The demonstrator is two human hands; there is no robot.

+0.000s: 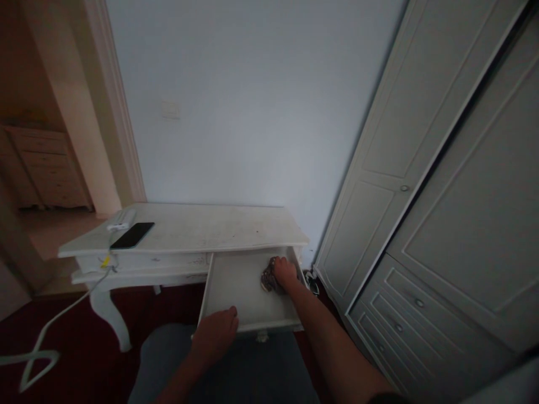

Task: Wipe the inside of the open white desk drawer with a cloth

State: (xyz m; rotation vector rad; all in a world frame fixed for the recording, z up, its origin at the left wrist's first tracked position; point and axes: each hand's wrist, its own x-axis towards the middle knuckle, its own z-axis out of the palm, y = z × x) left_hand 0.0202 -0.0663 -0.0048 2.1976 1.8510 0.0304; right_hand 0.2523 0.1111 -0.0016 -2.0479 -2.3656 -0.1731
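Observation:
A white desk (197, 227) stands against the wall with its right drawer (236, 280) pulled out. My right hand (285, 270) reaches into the drawer's back right corner, fingers closed on a brownish crumpled cloth (268, 278) pressed against the drawer floor. Lower down, my left hand (215, 331) rests on the drawer's front left edge, fingers curled over the rim.
A black phone (132, 235) and a white power strip (122, 220) lie on the desk's left end, with a white cable (50, 328) trailing to the dark red floor. A tall white wardrobe (442, 213) stands at the right. A doorway opens at the left.

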